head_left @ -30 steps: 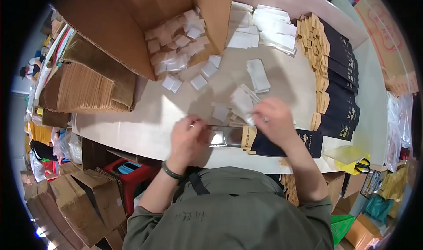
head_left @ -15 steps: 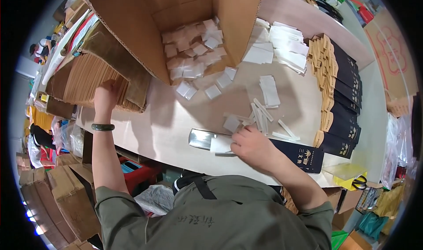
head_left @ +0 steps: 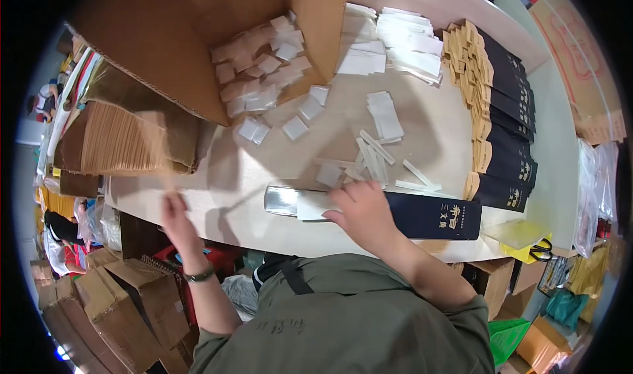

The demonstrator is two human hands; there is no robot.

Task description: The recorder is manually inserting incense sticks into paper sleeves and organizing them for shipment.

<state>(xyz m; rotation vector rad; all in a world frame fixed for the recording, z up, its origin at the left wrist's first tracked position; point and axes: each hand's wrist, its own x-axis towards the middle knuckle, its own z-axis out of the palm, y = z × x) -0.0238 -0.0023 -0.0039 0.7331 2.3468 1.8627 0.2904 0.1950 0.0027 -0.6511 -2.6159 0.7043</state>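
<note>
My left hand [head_left: 179, 219] is closed on the end of a long brown cardboard strip [head_left: 155, 136], smeared by motion, which points up past the front of a carton packed with brown cardboard pieces [head_left: 109, 140]. My right hand [head_left: 366, 217] lies with bent fingers across a long dark blue packet [head_left: 432, 217] at the table's front, gripping it. From the packet's left end come a white sheet [head_left: 312, 206] and a shiny silvery piece [head_left: 281, 200]. Beyond the right fingers lie a small clear sachet [head_left: 328, 174] and several white strips [head_left: 373, 156].
A tall open carton [head_left: 321, 24] holds many small clear sachets [head_left: 257, 70]. White paper stacks [head_left: 412, 44] stand at the back. Overlapping dark blue packets with tan tops [head_left: 504, 123] line the right side. Black-handled scissors [head_left: 542, 249] and a yellow item [head_left: 517, 232] lie at the right corner.
My left hand has come away from the packed cardboard pieces, toward me, with a strip in it. My right hand stays on the dark blue packet. The whole view has shifted slightly.
</note>
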